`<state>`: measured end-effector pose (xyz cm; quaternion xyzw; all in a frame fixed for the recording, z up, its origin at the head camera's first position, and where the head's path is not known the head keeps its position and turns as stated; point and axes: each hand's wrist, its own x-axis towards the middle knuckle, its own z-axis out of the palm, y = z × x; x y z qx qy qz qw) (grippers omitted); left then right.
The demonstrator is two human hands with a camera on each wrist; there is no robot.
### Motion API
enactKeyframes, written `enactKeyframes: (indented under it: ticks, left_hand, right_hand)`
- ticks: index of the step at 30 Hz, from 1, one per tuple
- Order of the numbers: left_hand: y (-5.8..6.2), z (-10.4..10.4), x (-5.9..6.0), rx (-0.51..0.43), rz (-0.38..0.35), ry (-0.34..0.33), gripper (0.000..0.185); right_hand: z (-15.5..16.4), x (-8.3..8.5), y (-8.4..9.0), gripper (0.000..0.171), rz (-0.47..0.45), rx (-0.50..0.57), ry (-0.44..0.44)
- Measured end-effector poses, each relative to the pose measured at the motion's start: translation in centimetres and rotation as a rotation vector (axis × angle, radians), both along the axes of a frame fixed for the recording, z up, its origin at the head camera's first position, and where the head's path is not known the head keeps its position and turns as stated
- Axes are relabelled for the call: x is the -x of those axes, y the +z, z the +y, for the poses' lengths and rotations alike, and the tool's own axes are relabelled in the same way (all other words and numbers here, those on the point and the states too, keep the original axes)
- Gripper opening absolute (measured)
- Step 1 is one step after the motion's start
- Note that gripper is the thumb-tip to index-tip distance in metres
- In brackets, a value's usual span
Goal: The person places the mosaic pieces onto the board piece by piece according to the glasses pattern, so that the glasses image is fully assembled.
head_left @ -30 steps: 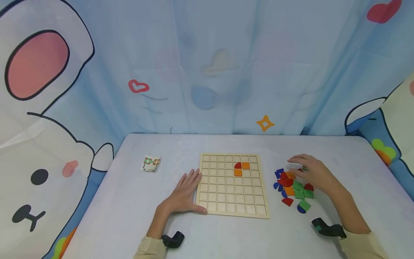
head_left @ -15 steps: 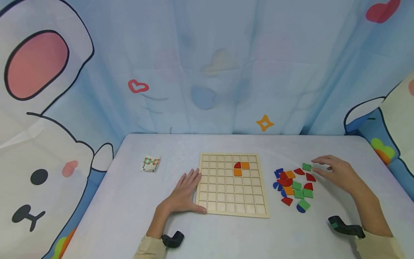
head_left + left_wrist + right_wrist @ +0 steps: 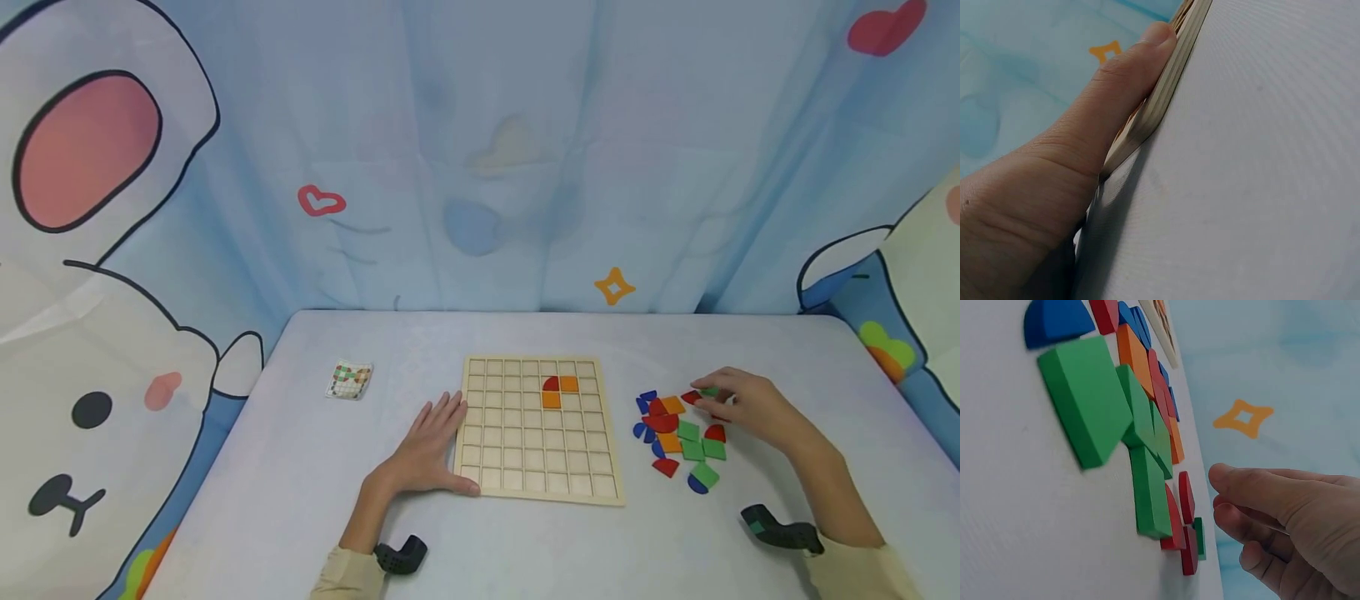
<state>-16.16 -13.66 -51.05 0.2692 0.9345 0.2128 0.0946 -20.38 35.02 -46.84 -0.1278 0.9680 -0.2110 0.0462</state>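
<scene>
My left hand (image 3: pixel 429 446) lies with straight fingers at the left edge of a wooden grid board (image 3: pixel 551 498). Its thumb touches the front edge, as the left wrist view also shows. A red quarter-circle tile (image 3: pixel 551 384) and two orange square tiles, one an orange tile (image 3: pixel 569 384) on its right, sit in the board's cells. My right hand (image 3: pixel 757 410) hovers over the far right of the loose tiles, fingers loosely bent. Below it are a green tile (image 3: pixel 1200 539) and a red tile (image 3: pixel 1186 497). Nothing shows between its fingertips.
Several loose red, blue, orange and green tiles (image 3: pixel 692 450) lie right of the board. A small patterned card (image 3: pixel 350 380) lies at the far left of the white table (image 3: pixel 262 500). A blue curtain (image 3: pixel 450 167) hangs behind.
My right hand moved off to the right, uncovering the green and red tiles, then came back left over them. My left hand has stayed at the board.
</scene>
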Motion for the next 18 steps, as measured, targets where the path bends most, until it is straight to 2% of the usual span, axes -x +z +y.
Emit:
enactKeyframes:
  ticks: [8,18]
  left_hand:
    - [-0.2,0.0,0.1,0.014,-0.006,0.007,0.127]
    - [-0.1,0.0,0.0,0.006,-0.01,0.007,0.126]
  right_hand:
    - [-0.7,0.1,-0.6,0.033,-0.02,-0.005,-0.011]
    - [-1.5,0.2,-1.1,0.026,-0.016,-0.084,-0.023]
